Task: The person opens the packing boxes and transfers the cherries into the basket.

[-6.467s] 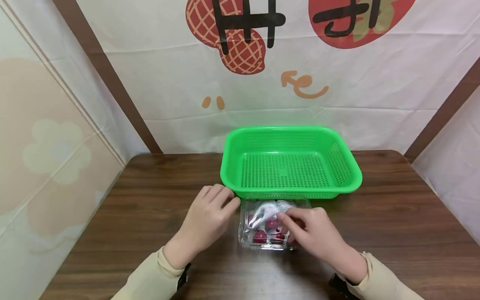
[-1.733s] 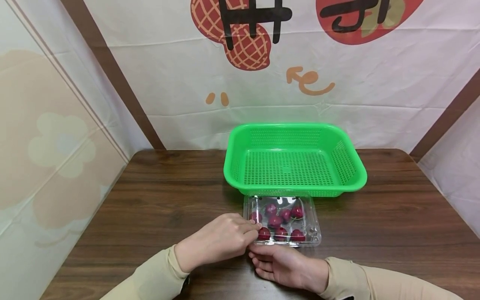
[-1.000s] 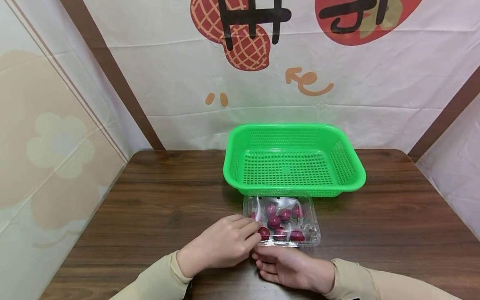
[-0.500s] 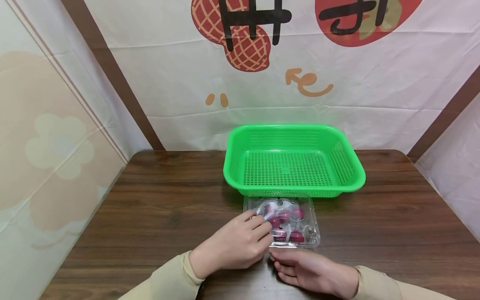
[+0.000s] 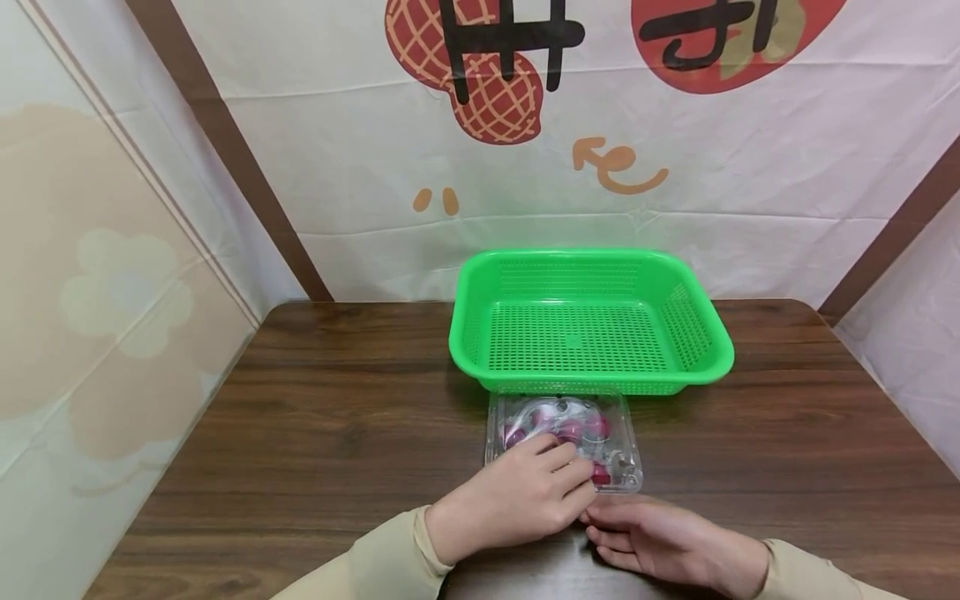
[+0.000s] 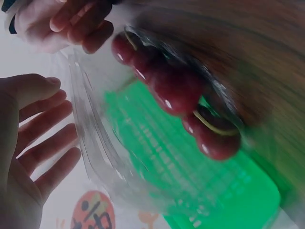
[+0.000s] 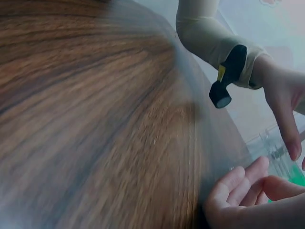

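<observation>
A clear plastic clamshell box (image 5: 495, 437) with several dark red cherries (image 5: 597, 427) inside lies on the table against the basket's front. Glare on its lid blurs part of the fruit in the head view. My left hand (image 5: 517, 496) reaches over the box's near side, its bent fingers at the lid's front edge. In the left wrist view its fingers lie loosely along the box's side wall (image 6: 90, 124). Below that front edge my right hand (image 5: 663, 537) is turned palm inward, fingers loosely curled and fingertips right at the rim. Its fingertips partly hide behind the left hand.
A green perforated plastic basket (image 5: 716, 354) stands just behind the box. The brown wooden table (image 5: 360, 392) reaches back to a white printed cloth (image 5: 337, 158) hanging behind it. A dark strap (image 7: 233, 67) circles my left wrist in the right wrist view.
Both hands have slid right along the box's front edge, from its left corner toward its right part. The lid's glare has shifted. Box and basket stay in place.
</observation>
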### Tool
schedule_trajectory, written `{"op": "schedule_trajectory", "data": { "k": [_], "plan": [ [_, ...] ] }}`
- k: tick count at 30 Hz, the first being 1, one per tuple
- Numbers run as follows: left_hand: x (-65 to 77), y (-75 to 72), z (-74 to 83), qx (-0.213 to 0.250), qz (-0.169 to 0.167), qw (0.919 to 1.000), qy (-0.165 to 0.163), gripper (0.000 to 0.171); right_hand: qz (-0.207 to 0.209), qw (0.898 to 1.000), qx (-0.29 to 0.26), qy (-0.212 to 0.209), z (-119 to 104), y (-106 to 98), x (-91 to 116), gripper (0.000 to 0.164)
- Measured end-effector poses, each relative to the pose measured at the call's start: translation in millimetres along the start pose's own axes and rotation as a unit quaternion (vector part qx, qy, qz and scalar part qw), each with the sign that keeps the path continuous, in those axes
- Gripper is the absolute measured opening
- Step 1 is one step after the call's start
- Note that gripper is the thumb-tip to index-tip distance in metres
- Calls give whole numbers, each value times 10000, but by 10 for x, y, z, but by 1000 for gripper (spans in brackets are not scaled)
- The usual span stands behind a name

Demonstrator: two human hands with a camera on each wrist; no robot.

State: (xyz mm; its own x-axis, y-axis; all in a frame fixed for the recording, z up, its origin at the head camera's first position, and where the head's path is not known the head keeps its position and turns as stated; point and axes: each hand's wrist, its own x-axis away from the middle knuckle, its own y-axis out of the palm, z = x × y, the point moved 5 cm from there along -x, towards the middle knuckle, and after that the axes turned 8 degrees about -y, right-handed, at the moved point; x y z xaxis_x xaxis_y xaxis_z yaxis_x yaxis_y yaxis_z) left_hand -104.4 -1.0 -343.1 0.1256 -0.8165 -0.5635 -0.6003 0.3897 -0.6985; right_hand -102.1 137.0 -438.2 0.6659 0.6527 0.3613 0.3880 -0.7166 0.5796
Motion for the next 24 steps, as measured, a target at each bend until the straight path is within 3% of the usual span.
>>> {"op": "schedule_trajectory", "data": {
  "k": [9,16,24],
  "plan": [
    [-203,120,178,-103,-297,9995,63,28,-140,9997,217,10,-98,-203,187,19],
    [-395,43,196,-326,-120,9994,-85,32,-171,9986,492,129,-177,-331,275,18],
    [-468,52,194,-446,-159,9983,-337,23,-110,9964,844,27,-318,-413,256,22]
  ]
}}
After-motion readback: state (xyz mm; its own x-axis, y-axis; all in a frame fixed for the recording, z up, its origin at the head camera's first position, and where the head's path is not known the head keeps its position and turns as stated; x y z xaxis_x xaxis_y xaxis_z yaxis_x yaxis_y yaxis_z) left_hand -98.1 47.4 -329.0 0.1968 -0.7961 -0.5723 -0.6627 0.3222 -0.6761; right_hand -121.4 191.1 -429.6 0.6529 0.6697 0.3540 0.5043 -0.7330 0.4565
